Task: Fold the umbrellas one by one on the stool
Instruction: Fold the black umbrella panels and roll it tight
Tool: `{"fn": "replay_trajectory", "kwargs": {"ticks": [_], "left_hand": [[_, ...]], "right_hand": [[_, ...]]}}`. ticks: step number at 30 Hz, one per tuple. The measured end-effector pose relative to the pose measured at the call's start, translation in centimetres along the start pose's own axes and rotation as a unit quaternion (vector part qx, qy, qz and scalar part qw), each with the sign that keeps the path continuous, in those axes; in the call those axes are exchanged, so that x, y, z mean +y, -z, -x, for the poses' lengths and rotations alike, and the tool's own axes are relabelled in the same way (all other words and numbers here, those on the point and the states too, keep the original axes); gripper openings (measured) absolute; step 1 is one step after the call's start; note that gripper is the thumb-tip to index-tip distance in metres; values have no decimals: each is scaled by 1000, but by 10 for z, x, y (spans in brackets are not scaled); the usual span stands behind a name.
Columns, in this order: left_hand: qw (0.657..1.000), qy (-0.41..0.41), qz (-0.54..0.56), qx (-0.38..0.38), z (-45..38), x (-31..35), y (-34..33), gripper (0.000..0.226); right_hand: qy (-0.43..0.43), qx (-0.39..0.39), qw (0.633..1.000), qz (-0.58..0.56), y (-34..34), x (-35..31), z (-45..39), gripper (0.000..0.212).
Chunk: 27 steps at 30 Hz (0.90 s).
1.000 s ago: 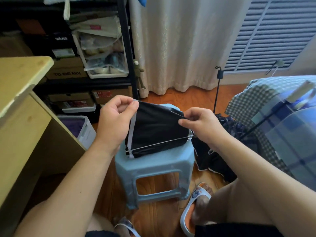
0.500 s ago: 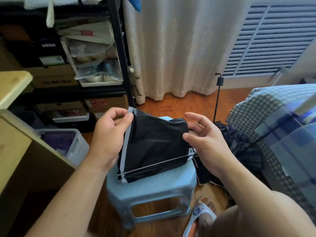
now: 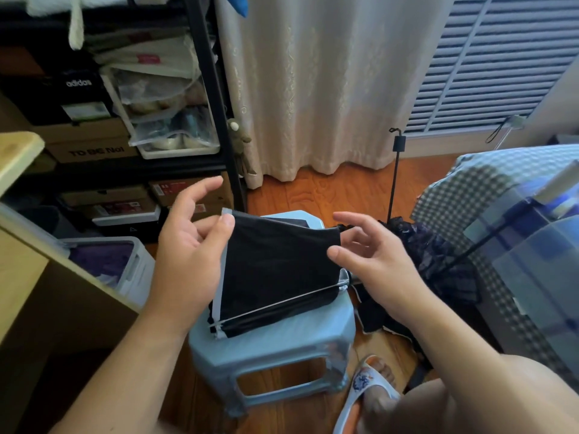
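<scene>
A black umbrella point(image 3: 275, 270) with a grey-trimmed edge and a silver rib lies on the light-blue plastic stool point(image 3: 282, 343), one fabric panel lifted upright. My left hand point(image 3: 188, 245) pinches the panel's top left corner under the thumb, its index finger spread upward. My right hand point(image 3: 372, 261) is at the panel's right edge with the thumb tip on the fabric and the fingers spread loosely. A dark lacy umbrella point(image 3: 438, 261) lies on the floor to the right, its black shaft point(image 3: 394, 183) standing up. An open blue plaid umbrella point(image 3: 532, 261) fills the right side.
A wooden desk point(image 3: 18, 277) stands at the left with a white storage bin point(image 3: 134, 264) beside it. Behind are a black shelf point(image 3: 216, 104) of boxes and a cream curtain point(image 3: 313, 89). My slippered foot point(image 3: 369, 389) rests on the wood floor by the stool.
Both hands have loosened. My left fingers uncurled from a tight pinch and my right hand went from pinching the right corner to spread fingers. The panel stays upright.
</scene>
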<state>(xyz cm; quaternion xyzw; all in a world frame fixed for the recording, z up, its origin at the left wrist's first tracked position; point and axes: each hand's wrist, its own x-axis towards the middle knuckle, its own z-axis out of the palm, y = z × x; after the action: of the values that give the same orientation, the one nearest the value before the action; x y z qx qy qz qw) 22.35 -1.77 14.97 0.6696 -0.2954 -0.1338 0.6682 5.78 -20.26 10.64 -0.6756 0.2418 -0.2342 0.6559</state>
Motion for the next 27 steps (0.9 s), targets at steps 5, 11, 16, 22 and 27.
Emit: {"fn": "replay_trajectory", "kwargs": {"ticks": [5,11,16,22,27], "left_hand": [[979,-114,-169,-13,8,1,3,27],[944,-180,-271,-51,10,6,20,29],[930,-210,-296,-65,14,7,28,25],[927,-228,-296,-9,10,5,24,10],[980,-80,-180,-13,-16,-4,12,6]], "right_hand": [[73,51,996,-7,-6,0,4,37],[90,51,993,58,-2,3,1,37],[98,-47,986,128,5,0,-8,28],[82,8,996,29,5,-4,-6,10],[79,36,995,46,4,2,-12,10]]}}
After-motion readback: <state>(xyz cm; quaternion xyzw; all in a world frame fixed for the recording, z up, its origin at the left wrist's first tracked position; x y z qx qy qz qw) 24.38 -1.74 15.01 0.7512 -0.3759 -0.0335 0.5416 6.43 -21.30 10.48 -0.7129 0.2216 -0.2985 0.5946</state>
